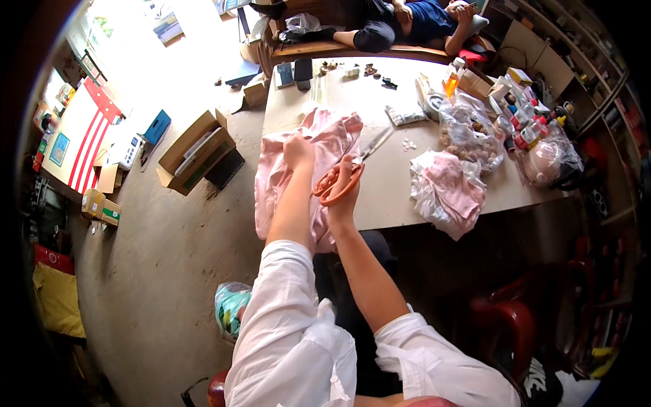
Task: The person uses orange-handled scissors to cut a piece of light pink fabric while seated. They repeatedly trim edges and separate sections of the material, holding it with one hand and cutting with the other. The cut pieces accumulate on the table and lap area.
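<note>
A length of pink cloth [273, 166] lies crumpled at the near left corner of a pale table [390, 197], spilling over the left edge and dropping past the front edge below the wearer's arms. Orange-handled scissors [376, 145] are just over its right side, blades angled away and to the right, above the tabletop. Right of the blades, a strip of table separates them from small white pieces [409, 144] and a white plastic bag [420, 180] with more pink fabric [453, 186], which overhangs the front edge. Beyond that, a clear bag of brown lumps [468, 136] and assorted bottles crowd the right end; a small packet [405, 115] is near the blade tips. The left hand [298, 150] is closed in a fist on the cloth, its forearm reaching almost straight forward. The right hand [348, 199] is wrapped around the scissor handles, its forearm slanting up and leftward from the lower right. Both white sleeves end near the elbows. Left of the table is concrete floor [156, 258] with an open cardboard box [196, 152]; beyond the far edge, a person [430, 20] reclines on a bench.
</note>
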Motion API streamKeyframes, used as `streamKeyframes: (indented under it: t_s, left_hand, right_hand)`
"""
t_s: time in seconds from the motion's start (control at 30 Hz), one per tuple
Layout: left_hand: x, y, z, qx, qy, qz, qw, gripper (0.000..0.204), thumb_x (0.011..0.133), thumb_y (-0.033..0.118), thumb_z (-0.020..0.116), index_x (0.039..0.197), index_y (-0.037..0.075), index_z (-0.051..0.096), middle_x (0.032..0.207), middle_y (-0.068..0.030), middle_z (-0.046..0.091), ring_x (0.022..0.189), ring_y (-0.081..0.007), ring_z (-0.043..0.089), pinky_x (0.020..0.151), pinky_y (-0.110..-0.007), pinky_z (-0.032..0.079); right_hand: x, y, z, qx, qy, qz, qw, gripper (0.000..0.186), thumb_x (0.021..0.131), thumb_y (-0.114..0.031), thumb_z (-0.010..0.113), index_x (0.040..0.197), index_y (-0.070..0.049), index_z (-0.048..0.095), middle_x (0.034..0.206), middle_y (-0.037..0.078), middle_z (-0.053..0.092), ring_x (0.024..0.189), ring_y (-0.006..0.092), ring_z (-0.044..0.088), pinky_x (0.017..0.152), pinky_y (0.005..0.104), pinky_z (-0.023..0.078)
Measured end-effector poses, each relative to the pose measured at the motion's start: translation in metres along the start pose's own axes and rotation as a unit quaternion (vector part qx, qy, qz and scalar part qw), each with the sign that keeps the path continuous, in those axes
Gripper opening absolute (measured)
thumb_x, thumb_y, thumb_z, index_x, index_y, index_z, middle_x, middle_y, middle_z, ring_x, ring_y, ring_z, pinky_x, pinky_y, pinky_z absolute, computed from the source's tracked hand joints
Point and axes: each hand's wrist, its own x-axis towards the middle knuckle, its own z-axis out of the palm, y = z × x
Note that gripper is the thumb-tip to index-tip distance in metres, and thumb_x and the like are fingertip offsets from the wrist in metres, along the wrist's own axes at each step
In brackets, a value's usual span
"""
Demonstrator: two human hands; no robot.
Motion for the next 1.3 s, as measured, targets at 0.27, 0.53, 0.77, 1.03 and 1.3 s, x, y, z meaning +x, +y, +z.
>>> streamKeyframes:
  t_s: [0.27, 0.53, 0.77, 1.03, 1.3]
  left_hand:
    - [0.008, 0.074, -0.064, -0.398, 0.064, 0.114, 0.908, 0.020, 0.082, 0.018, 0.063, 0.096, 0.006, 0.071, 0.088, -0.0138, 0.069, 0.077, -0.0217, 0.066, 0.071, -0.033, 0.051]
    - [-0.129, 0.057, -0.006, -0.223, -0.252, 0.388, 0.858, 0.016, 0.071, 0.014, 0.066, 0.083, 0.006, 0.070, 0.080, -0.0160, 0.066, 0.077, -0.0313, 0.064, 0.071, -0.039, 0.050]
    - [-0.153, 0.039, -0.024, -0.079, -0.440, 0.326, 0.833, 0.027, 0.065, 0.022, 0.072, 0.087, 0.005, 0.069, 0.085, -0.0139, 0.068, 0.080, -0.0302, 0.065, 0.071, -0.038, 0.051]
    - [-0.168, 0.031, 0.006, -0.061, -0.362, 0.393, 0.843, 0.031, 0.063, 0.020, 0.076, 0.086, 0.006, 0.060, 0.085, -0.0160, 0.061, 0.084, -0.0342, 0.060, 0.074, -0.041, 0.048]
    - [-0.179, 0.030, 0.012, -0.099, -0.332, 0.334, 0.877, 0.029, 0.066, 0.020, 0.075, 0.083, 0.006, 0.057, 0.086, -0.0158, 0.059, 0.086, -0.0355, 0.058, 0.078, -0.041, 0.047]
  right_hand:
    - [0.007, -0.026, -0.011, 0.069, 0.081, -0.127, 0.986, 0.041, 0.096, -0.037, 0.048, 0.071, -0.006, 0.040, 0.053, 0.005, 0.042, 0.040, 0.0157, 0.046, 0.040, 0.0281, 0.043]
    - [-0.035, -0.073, -0.130, 0.001, 0.056, -0.079, 0.995, 0.042, 0.095, -0.044, 0.048, 0.073, -0.008, 0.041, 0.053, 0.003, 0.042, 0.040, 0.0140, 0.042, 0.040, 0.0267, 0.037]
    - [-0.075, -0.074, -0.218, -0.126, -0.015, 0.211, 0.969, 0.064, 0.086, -0.071, 0.035, 0.079, -0.009, 0.050, 0.063, 0.002, 0.048, 0.053, 0.0147, 0.048, 0.053, 0.0290, 0.043]
    - [-0.105, -0.038, -0.220, -0.126, -0.095, 0.250, 0.955, 0.067, 0.086, -0.073, 0.030, 0.080, -0.009, 0.051, 0.066, 0.002, 0.048, 0.056, 0.0154, 0.050, 0.056, 0.0290, 0.044]
    - [-0.118, -0.025, -0.231, -0.032, -0.095, 0.346, 0.933, 0.061, 0.088, -0.068, 0.033, 0.077, -0.010, 0.050, 0.064, 0.002, 0.047, 0.054, 0.0159, 0.046, 0.051, 0.0287, 0.040]
